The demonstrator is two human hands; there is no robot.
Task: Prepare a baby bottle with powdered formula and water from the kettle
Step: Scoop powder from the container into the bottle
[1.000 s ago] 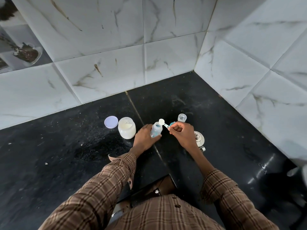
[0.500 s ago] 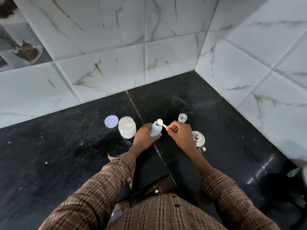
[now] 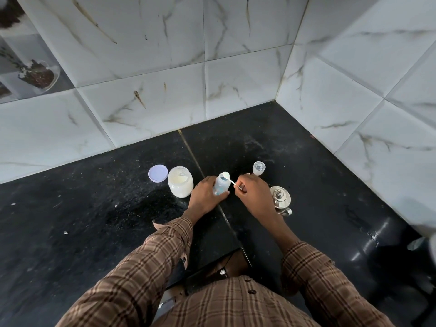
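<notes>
Scoop of formula held at the mouth of a small baby bottle on a black stone counter.

The left hand (image 3: 204, 196) curls round the clear plastic baby bottle (image 3: 221, 185), which stands upright on the speckled, glossy black counter (image 3: 94, 232); the right hand (image 3: 253, 194) pinches the thin white handle of a plastic scoop (image 3: 225, 175), its round bowl over the bottle's open mouth. Just left stands a squat open jar (image 3: 180, 185) of pale powder, its flat lilac lid (image 3: 158, 173) beside it. Behind the right hand sits a small clear cap (image 3: 259, 167); a shiny steel kettle (image 3: 280, 199) is partly hidden by the wrist. Marbled white tiles (image 3: 236, 90) line the corner. Brown plaid sleeves (image 3: 146, 263) fill the foreground.
</notes>
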